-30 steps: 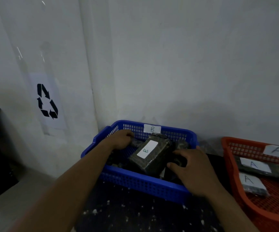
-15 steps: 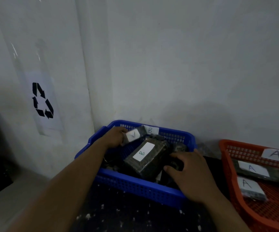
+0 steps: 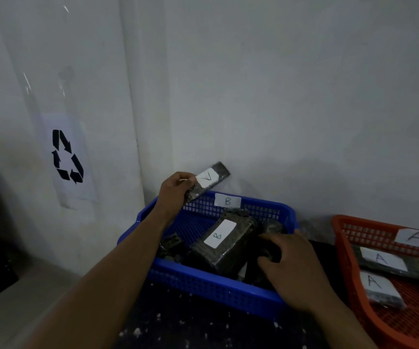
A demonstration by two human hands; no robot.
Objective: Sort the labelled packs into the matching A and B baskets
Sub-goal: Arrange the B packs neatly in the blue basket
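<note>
The left hand point(image 3: 175, 191) is raised above the far rim of the blue basket point(image 3: 211, 288), fingers pinched shut around the lower end of a thin dark pack point(image 3: 207, 182). The pack tilts up and away from the knuckles, its white label turned toward the face, seemingly so the mark can be read; it looks like an A seen sideways, though I can't be sure. The right hand point(image 3: 296, 268) is lower and nearer, curled over something dark at the basket's right side, probably steadying the heap; whether it truly grips I cannot tell. Between the hands a thick pack labelled B point(image 3: 222, 244) leans on the pile, matching the B tag point(image 3: 227, 201) on the back wall. Right of the right hand, the orange basket point(image 3: 352, 293) holds packs marked A point(image 3: 379, 260).
</note>
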